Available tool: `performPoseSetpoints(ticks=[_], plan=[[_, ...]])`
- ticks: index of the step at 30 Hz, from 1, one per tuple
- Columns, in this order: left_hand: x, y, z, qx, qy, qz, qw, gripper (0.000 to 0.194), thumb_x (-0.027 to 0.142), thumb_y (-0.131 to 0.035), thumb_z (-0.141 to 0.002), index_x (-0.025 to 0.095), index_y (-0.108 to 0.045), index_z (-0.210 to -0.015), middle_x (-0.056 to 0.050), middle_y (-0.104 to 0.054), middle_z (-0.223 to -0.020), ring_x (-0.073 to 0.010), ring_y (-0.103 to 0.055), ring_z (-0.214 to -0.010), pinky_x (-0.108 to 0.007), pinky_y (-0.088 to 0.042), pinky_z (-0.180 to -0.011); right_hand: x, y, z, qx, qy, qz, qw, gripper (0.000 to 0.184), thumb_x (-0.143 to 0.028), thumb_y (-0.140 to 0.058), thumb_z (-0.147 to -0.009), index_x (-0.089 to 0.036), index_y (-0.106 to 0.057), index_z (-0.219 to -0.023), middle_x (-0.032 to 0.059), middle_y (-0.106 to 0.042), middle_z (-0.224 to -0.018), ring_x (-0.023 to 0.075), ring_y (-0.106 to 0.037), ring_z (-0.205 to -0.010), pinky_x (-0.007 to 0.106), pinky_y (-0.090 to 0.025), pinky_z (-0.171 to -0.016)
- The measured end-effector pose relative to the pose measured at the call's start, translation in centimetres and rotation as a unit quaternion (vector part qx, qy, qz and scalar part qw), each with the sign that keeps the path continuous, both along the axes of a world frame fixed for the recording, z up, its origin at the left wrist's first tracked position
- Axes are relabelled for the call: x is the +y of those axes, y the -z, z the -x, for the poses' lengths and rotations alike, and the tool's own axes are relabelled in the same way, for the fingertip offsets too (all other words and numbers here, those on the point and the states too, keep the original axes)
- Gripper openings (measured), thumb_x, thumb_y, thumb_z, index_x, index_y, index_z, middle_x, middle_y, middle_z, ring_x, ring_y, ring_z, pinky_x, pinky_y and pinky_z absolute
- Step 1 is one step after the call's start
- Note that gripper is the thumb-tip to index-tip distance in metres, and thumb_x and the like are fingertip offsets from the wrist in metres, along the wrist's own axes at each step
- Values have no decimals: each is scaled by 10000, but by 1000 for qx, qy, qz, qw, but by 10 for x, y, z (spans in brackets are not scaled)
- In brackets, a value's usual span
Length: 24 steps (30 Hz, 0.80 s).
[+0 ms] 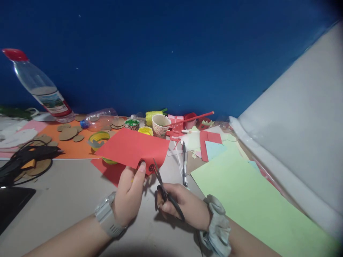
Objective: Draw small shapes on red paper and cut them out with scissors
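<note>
My left hand (pixel 131 192) pinches the near edge of a sheet of red paper (pixel 131 145), its thumb on top and the other fingers mostly underneath. Small black drawn marks (pixel 151 167) show near the sheet's lower right corner, beside the thumb. In my right hand (pixel 184 203) is a pair of scissors (pixel 164 191) with black handles, fingers through the loops. The blades point up and away, their tips right at the red paper's edge by the marks. Whether the blades are cutting into it I cannot tell. Another red piece (pixel 108 172) lies below the sheet on the table.
Light green paper (pixel 241 182) covers the right side; a black pen (pixel 184 164) lies nearby. Behind stand a paper cup (pixel 160 125) and painted small cups. Cardboard discs (pixel 68 133), a bottle with a red cap (pixel 45 89) and black cables (pixel 24 160) are at left. A blue wall (pixel 171 53) closes the back.
</note>
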State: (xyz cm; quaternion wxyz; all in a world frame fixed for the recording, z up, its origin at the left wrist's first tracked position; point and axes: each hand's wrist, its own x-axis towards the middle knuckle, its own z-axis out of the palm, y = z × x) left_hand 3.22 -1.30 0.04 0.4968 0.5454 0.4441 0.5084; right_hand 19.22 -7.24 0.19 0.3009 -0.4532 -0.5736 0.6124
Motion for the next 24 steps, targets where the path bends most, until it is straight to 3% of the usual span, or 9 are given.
performPoseSetpoints(ticks=[7,16,24], plan=[[0,-6,4,47,47,-22,998,178,317,-492,-927,201,-627,-921,-29,-653,-894,-192,-574,-864,-280,-423,-826,0,-3,0,-10,-26,-47,999,664,-773,-433,-779,-131,-552,-900,19,-557,-732,101,-428,-584,240,-361,-525],[3,-8,6,95,115,-55,987,261,336,-452,-916,164,-600,-788,-19,-599,-704,-168,-519,-643,-270,-420,-616,0,-3,-2,-27,-37,-58,997,670,-767,-391,-806,-126,-552,-920,36,-577,-746,110,-453,-591,246,-388,-541],[3,-6,7,111,94,-57,988,245,307,-482,-885,182,-583,-700,-9,-540,-608,-207,-549,-720,-301,-426,-694,0,-2,-4,-47,-41,-50,997,618,-758,-404,-809,-153,-526,-852,4,-530,-706,118,-458,-618,248,-396,-587]])
